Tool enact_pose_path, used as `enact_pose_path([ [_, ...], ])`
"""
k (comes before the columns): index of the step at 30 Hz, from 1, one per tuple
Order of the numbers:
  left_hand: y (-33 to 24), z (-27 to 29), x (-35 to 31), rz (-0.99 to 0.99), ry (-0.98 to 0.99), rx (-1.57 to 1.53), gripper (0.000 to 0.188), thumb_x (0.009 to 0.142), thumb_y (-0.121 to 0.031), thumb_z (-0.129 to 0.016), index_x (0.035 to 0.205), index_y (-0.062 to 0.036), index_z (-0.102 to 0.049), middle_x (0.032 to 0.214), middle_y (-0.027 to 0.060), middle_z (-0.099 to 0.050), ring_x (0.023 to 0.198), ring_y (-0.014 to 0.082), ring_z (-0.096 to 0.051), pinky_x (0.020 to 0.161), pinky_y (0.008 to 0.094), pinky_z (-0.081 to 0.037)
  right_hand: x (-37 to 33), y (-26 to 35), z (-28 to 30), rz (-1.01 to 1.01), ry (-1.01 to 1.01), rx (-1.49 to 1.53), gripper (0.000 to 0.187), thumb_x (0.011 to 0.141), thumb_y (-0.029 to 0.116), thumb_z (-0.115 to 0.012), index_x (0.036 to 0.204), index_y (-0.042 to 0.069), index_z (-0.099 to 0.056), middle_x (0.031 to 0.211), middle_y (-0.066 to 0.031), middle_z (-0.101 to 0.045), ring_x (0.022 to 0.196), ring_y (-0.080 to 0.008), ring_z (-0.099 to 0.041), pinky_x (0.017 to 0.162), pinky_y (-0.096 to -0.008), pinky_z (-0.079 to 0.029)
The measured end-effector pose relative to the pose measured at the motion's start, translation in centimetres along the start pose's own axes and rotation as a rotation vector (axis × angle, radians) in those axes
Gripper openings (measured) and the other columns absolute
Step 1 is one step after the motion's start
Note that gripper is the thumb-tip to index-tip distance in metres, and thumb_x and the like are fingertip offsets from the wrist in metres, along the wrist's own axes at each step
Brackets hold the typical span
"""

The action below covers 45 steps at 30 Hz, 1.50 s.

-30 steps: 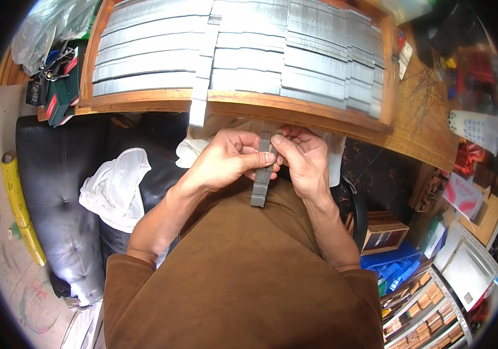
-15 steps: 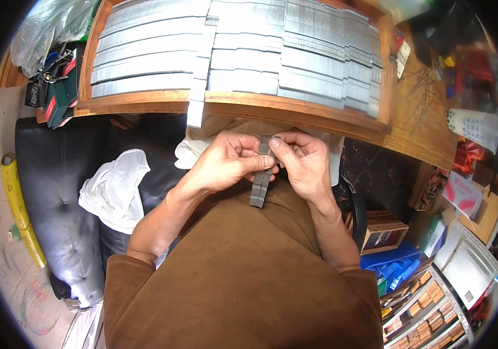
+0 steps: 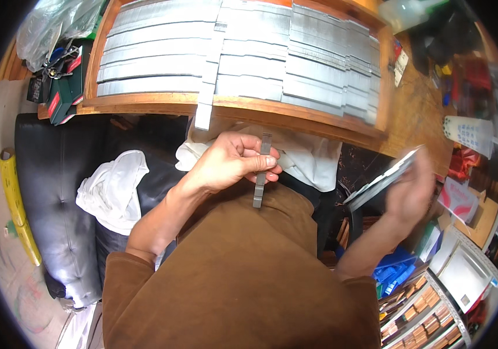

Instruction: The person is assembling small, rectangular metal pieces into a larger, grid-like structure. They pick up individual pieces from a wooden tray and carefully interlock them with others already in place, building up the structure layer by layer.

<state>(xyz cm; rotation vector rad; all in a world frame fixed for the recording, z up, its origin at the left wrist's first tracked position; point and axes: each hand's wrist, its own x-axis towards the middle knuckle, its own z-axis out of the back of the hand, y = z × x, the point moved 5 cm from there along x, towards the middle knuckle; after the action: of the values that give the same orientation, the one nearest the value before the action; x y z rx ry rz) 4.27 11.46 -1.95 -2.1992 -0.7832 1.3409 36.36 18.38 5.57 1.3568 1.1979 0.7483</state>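
Note:
Upright over my lap, a small stack of narrow grey metal strips (image 3: 258,192) is pinched between the thumb and fingers of my left hand (image 3: 226,163). My right hand (image 3: 414,195), smeared by motion, is out to the right and grips a flat, shiny metal strip (image 3: 380,183) that slants up and rightward. Whether that is one strip or a few I cannot tell. Beyond my hands, a wooden tray (image 3: 144,100) holds rows of overlapping silver metal strips (image 3: 249,58). One strip (image 3: 204,107) lies across them, jutting over the tray's near edge.
White cloths lie on the black leather seat (image 3: 57,174) at left and under the tray. A lidded cup (image 3: 470,132) stands on the wooden table's right side. Boxes, blue plastic (image 3: 400,270) and racks of small wooden pieces (image 3: 426,308) crowd the lower right.
My right hand has left the stack and swung right, and a flat metal strip now shows in it. My left hand keeps its pinch on the stack, nearly still.

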Motion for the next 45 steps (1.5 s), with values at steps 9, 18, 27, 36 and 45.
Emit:
enact_pose_path([
  [9,0.2,-0.6,0.2,0.007,0.067,-0.020,0.026,0.095,-0.019,-0.072,0.111,0.0019,-0.068,0.097,0.0124,-0.076,0.088,0.0183,-0.075,0.070,0.0248,-0.056,-4.5,-4.4,-5.1,-0.263,0.395,-0.405,0.014,0.090,0.012,-0.072,0.092,-0.003,-0.073,0.072,-0.0034,-0.066,0.058,-0.0077,-0.058,0.054,-0.0202,-0.046],
  [18,0.9,-1.1,0.1,0.004,0.094,0.035,0.021,0.095,-0.019,-0.072,0.103,0.0010,-0.071,0.094,0.0102,-0.075,0.084,0.0166,-0.074,0.071,0.0254,-0.057,-6.9,-11.6,-11.2,-0.416,0.561,-0.160,0.015,0.094,0.011,-0.072,0.100,-0.004,-0.072,0.080,-0.0035,-0.070,0.065,-0.0046,-0.059,0.056,-0.0196,-0.047],
  [27,1.5,-1.4,0.2,-0.030,0.087,0.005,0.017,0.097,-0.016,-0.069,0.104,-0.0001,-0.071,0.095,0.0072,-0.075,0.083,0.0123,-0.072,0.069,0.0233,-0.055,-6.8,-11.8,-11.5,-0.435,0.614,-0.019,0.015,0.092,0.006,-0.073,0.100,-0.006,-0.070,0.082,-0.0080,-0.070,0.064,-0.0087,-0.062,0.054,-0.0221,-0.052],
  [36,0.6,-1.7,-0.1,-0.021,0.057,-0.031,0.019,0.095,-0.013,-0.070,0.107,0.0019,-0.071,0.094,0.0108,-0.075,0.083,0.0169,-0.073,0.072,0.0265,-0.058,-6.7,-11.9,-11.8,-0.467,0.579,-0.008,0.016,0.092,0.004,-0.072,0.104,-0.007,-0.068,0.081,-0.0086,-0.070,0.062,-0.0095,-0.063,0.053,-0.0220,-0.052],
  [45,0.4,-2.0,-0.3,-0.010,0.090,-0.020,0.018,0.096,-0.015,-0.068,0.103,0.0011,-0.072,0.094,0.0081,-0.075,0.083,0.0126,-0.072,0.070,0.0240,-0.057,-6.7,-11.8,-11.8,-0.467,0.571,0.004,0.015,0.092,0.004,-0.072,0.101,-0.006,-0.067,0.081,-0.0092,-0.069,0.062,-0.0091,-0.063,0.052,-0.0213,-0.051],
])
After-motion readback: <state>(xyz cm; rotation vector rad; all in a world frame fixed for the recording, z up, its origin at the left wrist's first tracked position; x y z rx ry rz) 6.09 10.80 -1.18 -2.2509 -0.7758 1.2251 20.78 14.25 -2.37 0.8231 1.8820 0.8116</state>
